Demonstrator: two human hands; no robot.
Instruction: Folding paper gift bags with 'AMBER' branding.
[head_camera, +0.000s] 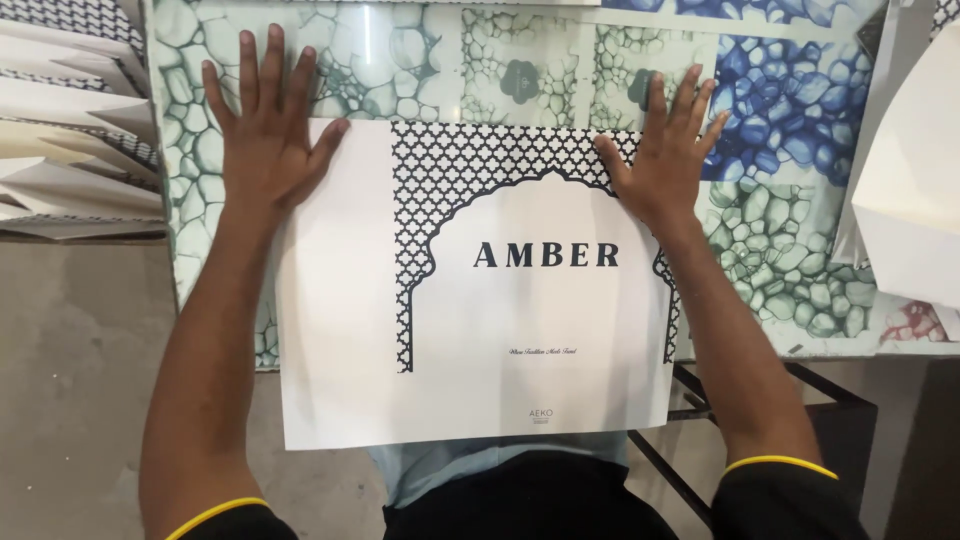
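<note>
A large white printed sheet (480, 330) with a black lattice arch pattern and dark lettering lies flat on the table, its near edge hanging over toward me. My left hand (262, 125) rests flat with fingers spread on the sheet's far left corner, partly on the table. At the far right corner my right hand (665, 150) presses flat on the lattice pattern, fingers apart. Neither hand grips anything.
The table top (420, 70) is covered with green and blue pebble-patterned prints under glass. A stack of folded white paper pieces (70, 130) sits at the left. More white folded paper (910, 180) lies at the right. A black metal frame (760, 400) shows below the table edge.
</note>
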